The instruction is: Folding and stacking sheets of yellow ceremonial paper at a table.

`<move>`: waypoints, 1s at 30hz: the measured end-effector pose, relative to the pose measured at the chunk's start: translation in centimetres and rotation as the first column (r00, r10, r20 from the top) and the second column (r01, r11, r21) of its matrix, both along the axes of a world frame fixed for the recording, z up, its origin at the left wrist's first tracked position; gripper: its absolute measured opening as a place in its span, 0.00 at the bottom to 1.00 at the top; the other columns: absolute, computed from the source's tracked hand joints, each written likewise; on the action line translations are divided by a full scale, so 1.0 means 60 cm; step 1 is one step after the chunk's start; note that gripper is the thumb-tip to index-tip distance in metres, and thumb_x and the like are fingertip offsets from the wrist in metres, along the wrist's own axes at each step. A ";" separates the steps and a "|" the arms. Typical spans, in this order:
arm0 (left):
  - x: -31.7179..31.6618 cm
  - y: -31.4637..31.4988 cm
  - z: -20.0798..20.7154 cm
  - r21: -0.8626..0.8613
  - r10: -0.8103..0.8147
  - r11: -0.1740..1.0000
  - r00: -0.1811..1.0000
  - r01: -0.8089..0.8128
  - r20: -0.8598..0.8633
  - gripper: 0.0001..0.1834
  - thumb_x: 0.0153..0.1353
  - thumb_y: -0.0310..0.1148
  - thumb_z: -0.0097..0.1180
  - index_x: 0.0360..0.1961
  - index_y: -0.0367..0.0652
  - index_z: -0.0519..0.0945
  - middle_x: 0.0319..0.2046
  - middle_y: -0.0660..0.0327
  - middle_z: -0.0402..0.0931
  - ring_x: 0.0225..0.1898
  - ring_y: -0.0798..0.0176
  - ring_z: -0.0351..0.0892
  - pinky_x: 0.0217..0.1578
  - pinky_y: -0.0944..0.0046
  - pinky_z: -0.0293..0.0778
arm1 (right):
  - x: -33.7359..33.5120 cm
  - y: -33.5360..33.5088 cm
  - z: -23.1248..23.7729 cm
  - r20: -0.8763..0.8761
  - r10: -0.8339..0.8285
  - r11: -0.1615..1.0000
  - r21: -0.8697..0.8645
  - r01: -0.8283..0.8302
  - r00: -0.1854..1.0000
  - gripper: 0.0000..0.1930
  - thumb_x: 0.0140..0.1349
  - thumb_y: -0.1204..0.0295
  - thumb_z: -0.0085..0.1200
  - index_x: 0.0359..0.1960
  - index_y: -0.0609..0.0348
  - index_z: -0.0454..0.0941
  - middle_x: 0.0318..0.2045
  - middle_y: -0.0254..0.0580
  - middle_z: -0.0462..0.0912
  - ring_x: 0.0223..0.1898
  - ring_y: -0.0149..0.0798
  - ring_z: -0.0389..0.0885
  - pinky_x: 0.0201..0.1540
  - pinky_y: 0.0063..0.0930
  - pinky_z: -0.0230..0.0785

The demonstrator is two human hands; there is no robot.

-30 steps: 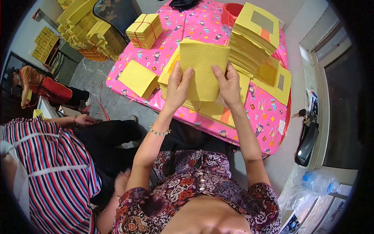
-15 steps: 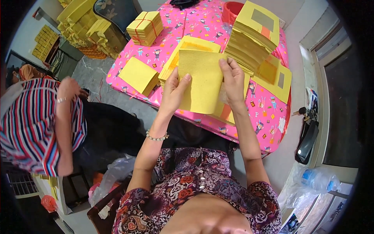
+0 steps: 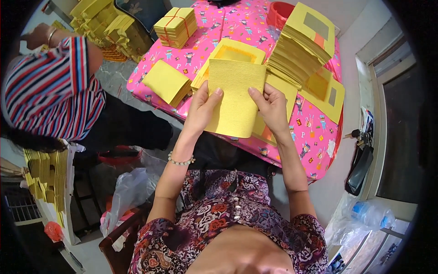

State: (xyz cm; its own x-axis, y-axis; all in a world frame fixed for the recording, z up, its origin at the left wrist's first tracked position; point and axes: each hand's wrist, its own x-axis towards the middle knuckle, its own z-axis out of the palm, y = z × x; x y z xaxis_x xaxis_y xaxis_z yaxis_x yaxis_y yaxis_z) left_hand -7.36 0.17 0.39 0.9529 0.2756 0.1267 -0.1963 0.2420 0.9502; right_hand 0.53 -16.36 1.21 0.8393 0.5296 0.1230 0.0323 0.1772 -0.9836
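My left hand (image 3: pixel 200 108) and my right hand (image 3: pixel 273 108) hold a yellow ribbed paper sheet (image 3: pixel 235 112) upright between them, above the near edge of the table. Each hand pinches one side edge, with the thumb on the face toward me and the fingers behind. Whether the sheet is folded or several layers thick, I cannot tell. Just behind it lies a yellow stack with an orange panel on top (image 3: pixel 235 51). To its left is a low stack of plain yellow sheets (image 3: pixel 166 81). A tall, leaning stack of yellow sheets (image 3: pixel 292 57) stands to the right.
The table has a pink patterned cover (image 3: pixel 219 27). On it are a yellow bundle tied with red string (image 3: pixel 175 27), a red tub (image 3: pixel 278 16) and a yellow sheet with a grey rectangle (image 3: pixel 335 102). A co-worker in a striped top (image 3: pixel 50 91) bends at the left. A chair (image 3: pixel 116 237) stands nearby.
My right hand has slid down and left along the sheet's edge, and the sheet now faces me more squarely. At the left, the co-worker has bent over and raised an arm.
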 end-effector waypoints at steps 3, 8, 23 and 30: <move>-0.005 0.004 0.000 -0.010 0.024 1.000 1.000 -0.024 -0.007 0.18 0.68 0.31 0.44 0.56 0.34 0.66 0.48 0.59 0.74 0.49 0.70 0.73 0.48 0.69 0.69 | -0.003 0.003 -0.001 -0.037 0.013 0.999 -0.039 -0.014 0.999 0.11 0.64 0.70 0.54 0.41 0.67 0.78 0.29 0.34 0.82 0.27 0.20 0.76 0.27 0.14 0.68; -0.004 0.002 -0.002 0.021 -0.019 1.000 0.999 0.018 0.041 0.18 0.68 0.30 0.43 0.56 0.34 0.66 0.48 0.59 0.74 0.48 0.71 0.72 0.48 0.69 0.70 | -0.001 -0.002 -0.021 0.087 -0.062 0.990 -0.125 0.072 0.994 0.12 0.65 0.68 0.53 0.35 0.68 0.79 0.24 0.31 0.81 0.23 0.18 0.74 0.24 0.15 0.66; -0.019 0.023 -0.001 0.025 0.066 0.997 0.991 -0.069 0.115 0.17 0.68 0.30 0.43 0.55 0.33 0.66 0.45 0.60 0.74 0.45 0.72 0.72 0.46 0.68 0.70 | -0.037 0.004 0.011 -0.027 0.088 0.959 -0.268 -0.092 0.996 0.12 0.63 0.67 0.55 0.37 0.67 0.80 0.25 0.32 0.81 0.23 0.19 0.75 0.24 0.14 0.67; -0.027 0.037 0.002 -0.013 0.177 0.984 0.979 -0.177 0.101 0.18 0.69 0.31 0.45 0.57 0.37 0.67 0.51 0.62 0.73 0.50 0.72 0.72 0.50 0.69 0.68 | -0.038 0.022 0.012 -0.001 0.145 0.938 -0.317 -0.138 0.989 0.12 0.64 0.68 0.54 0.39 0.66 0.79 0.23 0.26 0.77 0.21 0.17 0.69 0.21 0.15 0.60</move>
